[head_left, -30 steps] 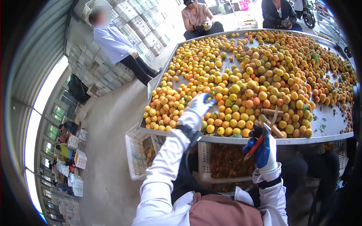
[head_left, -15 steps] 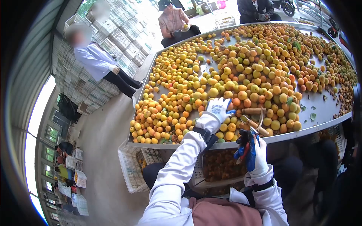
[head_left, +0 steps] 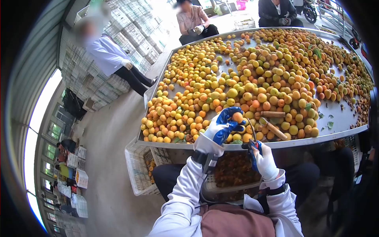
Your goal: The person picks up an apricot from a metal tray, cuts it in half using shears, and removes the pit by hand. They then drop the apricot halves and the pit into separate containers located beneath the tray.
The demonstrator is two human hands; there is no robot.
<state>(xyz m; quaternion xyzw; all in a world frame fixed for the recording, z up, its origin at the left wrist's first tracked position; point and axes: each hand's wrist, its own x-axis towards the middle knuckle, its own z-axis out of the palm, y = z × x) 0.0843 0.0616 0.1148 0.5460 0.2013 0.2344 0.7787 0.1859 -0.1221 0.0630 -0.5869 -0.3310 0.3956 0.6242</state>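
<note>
One blue-palmed left hand [head_left: 226,125] pinches round fruit [head_left: 237,117]; right hand [head_left: 263,158] clasps curved metal tool [head_left: 252,129]

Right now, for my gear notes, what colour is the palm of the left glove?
The left glove's palm is blue, clearest in the head view.

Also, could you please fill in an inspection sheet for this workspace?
Surface: metal table, largely covered, bare patches at the right.
Job's things: heaped fruit; one orange fruit held above the near edge; curved tool beside it.
Clutter: loose leaves; two brown rods lying against the fruit.
Hands: gloved left hand holds the orange fruit; gloved right hand grips the curved tool.
Cables: nothing seen on the tabletop.
Surroundings: stacked crates; one person standing, two seated beyond the table; crate below the near edge.
</note>
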